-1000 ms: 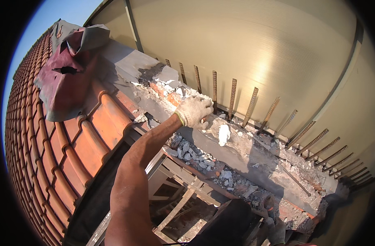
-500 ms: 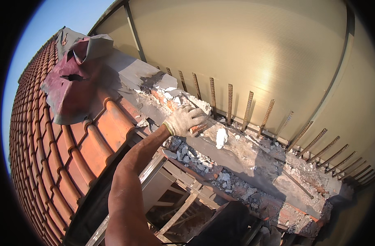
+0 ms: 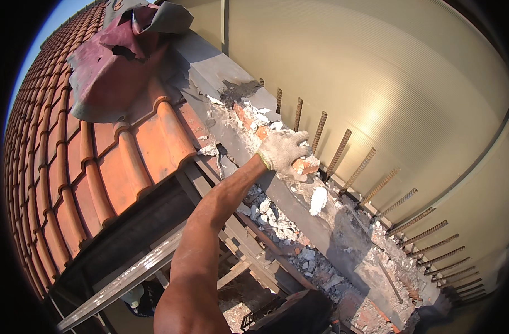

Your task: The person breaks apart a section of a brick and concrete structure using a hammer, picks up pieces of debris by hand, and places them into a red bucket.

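Note:
My left hand (image 3: 282, 151), in a pale knitted work glove, reaches in from the lower left over the top of the broken wall. Its fingers close round a broken piece of brick (image 3: 306, 165), orange with whitish mortar on it. Close by, a white lump of mortar (image 3: 318, 200) lies on the grey ledge (image 3: 290, 203). Behind the glove, more white rubble (image 3: 260, 116) and orange brick bits rest along the wall top. My right hand is out of the picture.
Bare rebar rods (image 3: 338, 153) stick up in a row before a ribbed translucent panel (image 3: 377, 72). Orange roof tiles (image 3: 132, 158) slope away on the left, with crumpled reddish sheeting (image 3: 115, 72) on them. Rubble (image 3: 276, 222) fills the near edge above a metal rail (image 3: 120, 278) and a drop.
The whole view has shifted, with the wall and roof tilting more steeply. My left hand still grips the brick piece, which now shows more plainly below the fingers.

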`<state>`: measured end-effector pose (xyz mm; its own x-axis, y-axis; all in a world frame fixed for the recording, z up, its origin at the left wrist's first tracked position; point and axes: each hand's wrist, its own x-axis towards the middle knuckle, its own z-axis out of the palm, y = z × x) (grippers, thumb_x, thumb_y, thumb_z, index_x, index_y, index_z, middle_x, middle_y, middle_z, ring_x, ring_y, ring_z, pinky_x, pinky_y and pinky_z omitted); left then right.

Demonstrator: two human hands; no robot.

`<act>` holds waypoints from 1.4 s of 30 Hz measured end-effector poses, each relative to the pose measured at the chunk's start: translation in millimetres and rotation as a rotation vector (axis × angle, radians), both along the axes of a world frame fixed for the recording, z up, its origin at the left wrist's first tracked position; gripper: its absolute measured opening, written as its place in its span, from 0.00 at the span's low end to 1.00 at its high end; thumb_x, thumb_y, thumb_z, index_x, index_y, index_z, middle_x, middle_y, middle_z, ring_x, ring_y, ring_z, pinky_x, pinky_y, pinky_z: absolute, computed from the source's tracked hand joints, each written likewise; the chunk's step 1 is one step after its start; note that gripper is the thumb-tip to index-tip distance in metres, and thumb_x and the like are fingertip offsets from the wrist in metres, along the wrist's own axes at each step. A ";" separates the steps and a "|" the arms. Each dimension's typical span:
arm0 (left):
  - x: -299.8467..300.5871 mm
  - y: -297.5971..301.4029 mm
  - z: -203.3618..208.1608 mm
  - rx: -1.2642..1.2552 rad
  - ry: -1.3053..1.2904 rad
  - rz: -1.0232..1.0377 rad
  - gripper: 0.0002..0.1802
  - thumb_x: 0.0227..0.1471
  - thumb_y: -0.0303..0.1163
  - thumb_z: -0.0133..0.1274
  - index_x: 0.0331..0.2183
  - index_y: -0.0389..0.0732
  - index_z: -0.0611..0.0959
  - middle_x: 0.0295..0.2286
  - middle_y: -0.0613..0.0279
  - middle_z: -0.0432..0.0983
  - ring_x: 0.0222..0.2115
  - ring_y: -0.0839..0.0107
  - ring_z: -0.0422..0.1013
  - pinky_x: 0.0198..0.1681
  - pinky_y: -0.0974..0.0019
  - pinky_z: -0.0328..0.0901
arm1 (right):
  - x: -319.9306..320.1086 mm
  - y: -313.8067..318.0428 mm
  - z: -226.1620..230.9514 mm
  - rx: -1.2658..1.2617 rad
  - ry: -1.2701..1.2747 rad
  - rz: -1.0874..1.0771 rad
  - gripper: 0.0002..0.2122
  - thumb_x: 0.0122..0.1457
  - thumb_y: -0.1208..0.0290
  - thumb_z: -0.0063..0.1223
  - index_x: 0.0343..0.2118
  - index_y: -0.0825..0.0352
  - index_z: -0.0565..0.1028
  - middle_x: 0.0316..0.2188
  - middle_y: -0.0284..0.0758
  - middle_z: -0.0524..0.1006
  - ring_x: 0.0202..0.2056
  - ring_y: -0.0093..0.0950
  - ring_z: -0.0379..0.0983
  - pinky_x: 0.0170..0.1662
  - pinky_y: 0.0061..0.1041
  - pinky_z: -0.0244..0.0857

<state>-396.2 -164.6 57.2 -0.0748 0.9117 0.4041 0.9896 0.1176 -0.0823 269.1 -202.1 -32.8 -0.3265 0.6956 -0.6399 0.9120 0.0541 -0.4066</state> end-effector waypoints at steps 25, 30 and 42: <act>75.0 6.9 -32.6 0.930 -0.684 0.575 0.36 0.47 0.59 0.70 0.43 0.35 0.89 0.70 0.25 0.50 0.72 0.35 0.50 0.73 0.44 0.51 | 6.3 -12.4 -41.4 0.059 -0.118 -0.016 0.28 0.73 0.42 0.48 0.53 0.67 0.81 0.44 0.53 0.84 0.48 0.55 0.81 0.52 0.50 0.73; 60.6 54.7 11.7 1.146 -1.271 0.762 0.48 0.49 0.69 0.66 0.50 0.31 0.87 0.66 0.32 0.64 0.67 0.41 0.61 0.71 0.49 0.56 | -8.8 -14.9 -4.4 0.001 0.067 0.030 0.25 0.73 0.50 0.50 0.67 0.58 0.75 0.62 0.45 0.78 0.62 0.46 0.75 0.63 0.40 0.68; -81.5 100.6 -4.8 1.457 -2.192 0.240 0.12 0.63 0.44 0.59 0.37 0.46 0.79 0.34 0.58 0.79 0.29 0.58 0.77 0.26 0.52 0.70 | -15.9 -12.1 4.7 -0.054 0.103 0.096 0.27 0.72 0.49 0.53 0.68 0.57 0.74 0.58 0.47 0.81 0.55 0.46 0.80 0.56 0.42 0.70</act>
